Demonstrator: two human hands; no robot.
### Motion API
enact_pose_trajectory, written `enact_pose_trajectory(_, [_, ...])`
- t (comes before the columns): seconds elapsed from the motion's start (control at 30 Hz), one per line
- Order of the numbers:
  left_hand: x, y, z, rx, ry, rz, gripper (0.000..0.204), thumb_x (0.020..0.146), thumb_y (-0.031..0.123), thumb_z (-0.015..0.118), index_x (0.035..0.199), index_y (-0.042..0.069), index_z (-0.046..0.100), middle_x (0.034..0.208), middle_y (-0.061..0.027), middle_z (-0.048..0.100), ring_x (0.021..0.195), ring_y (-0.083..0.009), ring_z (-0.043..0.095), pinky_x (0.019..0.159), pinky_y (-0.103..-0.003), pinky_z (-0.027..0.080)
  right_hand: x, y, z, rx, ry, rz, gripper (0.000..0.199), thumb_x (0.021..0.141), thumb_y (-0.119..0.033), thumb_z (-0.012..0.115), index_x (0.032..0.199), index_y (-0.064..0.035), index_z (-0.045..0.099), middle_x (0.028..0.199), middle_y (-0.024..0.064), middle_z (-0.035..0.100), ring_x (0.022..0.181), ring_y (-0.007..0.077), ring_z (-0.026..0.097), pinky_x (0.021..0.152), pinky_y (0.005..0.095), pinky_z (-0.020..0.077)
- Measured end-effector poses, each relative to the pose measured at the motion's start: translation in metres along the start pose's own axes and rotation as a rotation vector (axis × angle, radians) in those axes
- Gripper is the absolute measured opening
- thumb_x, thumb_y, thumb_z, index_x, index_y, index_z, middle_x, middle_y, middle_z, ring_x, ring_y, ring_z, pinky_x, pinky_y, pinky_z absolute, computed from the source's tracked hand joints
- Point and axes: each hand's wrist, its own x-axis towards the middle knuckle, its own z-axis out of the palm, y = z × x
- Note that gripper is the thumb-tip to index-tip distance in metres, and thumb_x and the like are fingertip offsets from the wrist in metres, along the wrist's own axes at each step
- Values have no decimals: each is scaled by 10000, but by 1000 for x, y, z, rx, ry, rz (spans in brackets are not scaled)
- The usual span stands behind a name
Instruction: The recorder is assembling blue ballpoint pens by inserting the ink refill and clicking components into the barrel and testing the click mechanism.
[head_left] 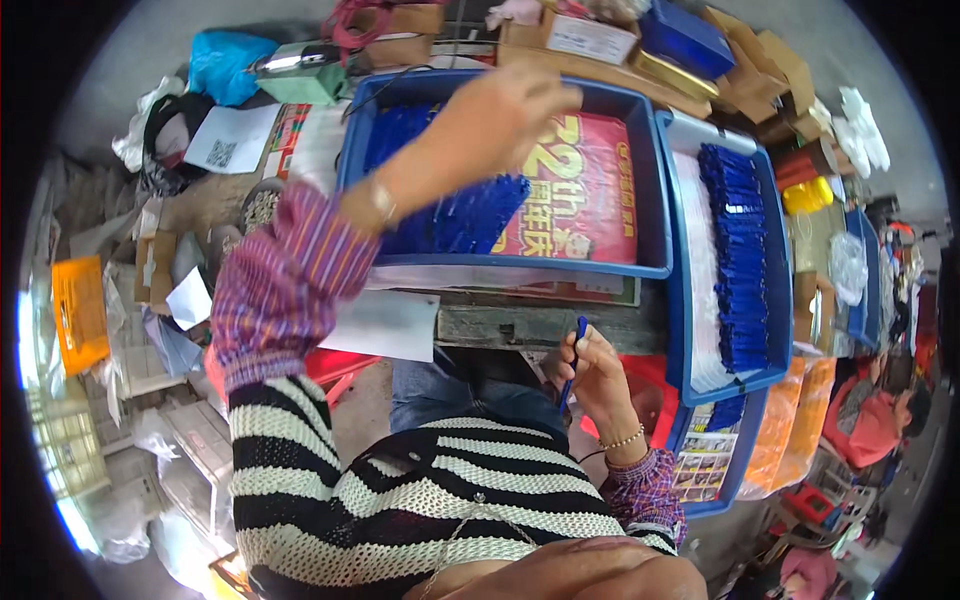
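R hand [600,375] grip's pinching a slim blue stick [573,366], tilted, near the table [500,326] edge. L hand [515,112] is over the blue tray [600,266], grip's blurry so can't tell tbh. Blue pile [450,228] in its L half, 2nd tray [681,310] right beside.

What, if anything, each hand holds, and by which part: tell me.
The right hand holds a blue pen-like piece partway along its length. The left hand is blurred; whether it holds anything cannot be told.
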Motion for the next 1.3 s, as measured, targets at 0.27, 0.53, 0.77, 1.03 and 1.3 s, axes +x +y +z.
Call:
enact_pose_trajectory(0.27, [109,-75,77,686,-116,-66,68,748,105,537,752,87,602,781,-101,592,701,-288,586,609,-427,440,-45,11,-56,-217,287,-41,139,868,-123,588,956,-17,574,754,16,556,581,84,495,538,211,414])
enact_pose_trajectory(0.53, [130,-72,79,658,-215,101,229,603,-23,596,822,46,604,802,-148,580,743,-333,575,657,-426,456,-49,12,-82,-252,395,-14,168,857,-68,586,1014,-7,593,813,26,604,655,71,549,602,195,461])
enact_pose_trajectory(0.77, [91,-68,-16,717,-168,-106,252,778,122,579,1025,73,582,958,-120,584,934,-296,549,784,-387,439,-33,11,-91,-228,344,-91,178,886,-108,568,1020,8,569,842,71,634,716,121,624,649,232,522])
enact_pose_trajectory(1.03, [-31,101,-2,-1580,-24,-951,510,853,377,594,1177,29,409,856,-56,455,808,-189,461,755,-339,389,-29,20,-99,-371,368,-126,203,896,-160,568,1036,-14,568,775,29,614,548,48,515,474,156,399])
enact_pose_trajectory(1.3, [-67,196,70,-1770,-233,-886,312,862,110,591,1112,68,408,915,-84,479,948,-267,536,893,-421,401,-31,18,-91,-263,315,-125,221,893,-158,563,1033,6,609,796,28,627,646,40,546,580,174,453])
